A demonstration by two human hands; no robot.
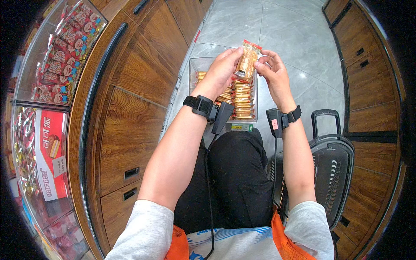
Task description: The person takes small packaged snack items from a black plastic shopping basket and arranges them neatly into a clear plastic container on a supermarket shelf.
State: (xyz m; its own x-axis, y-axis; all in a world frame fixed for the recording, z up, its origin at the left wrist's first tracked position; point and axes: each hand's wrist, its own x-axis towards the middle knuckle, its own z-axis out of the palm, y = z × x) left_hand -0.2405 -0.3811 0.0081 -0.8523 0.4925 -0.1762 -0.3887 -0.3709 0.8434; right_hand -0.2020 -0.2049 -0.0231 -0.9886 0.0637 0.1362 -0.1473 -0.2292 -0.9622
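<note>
Between my two hands is a wrapped biscuit packet point(247, 61), clear with a red top edge and a pale golden biscuit inside. My left hand point(224, 68) grips its left edge. On the other side, the thumb and fingers of my right hand point(274, 70) pinch the right edge. Below the packet, a clear plastic bin point(255, 112) stands on the floor in front of my knees. Rows of similar wrapped biscuits point(243, 100) are stacked upright in it, and my left hand and wrist hide part of them. A green-and-yellow price tag point(242, 127) sits at the bin's near edge.
Wooden cabinets point(139, 107) with a dark rail point(94, 81) run along my left, topped by clear bins of red-wrapped snacks point(61, 61). A black plastic basket point(325, 175) with a raised handle stands at my right. More wooden cabinets point(370, 84) line the right side of the grey tiled floor point(302, 48).
</note>
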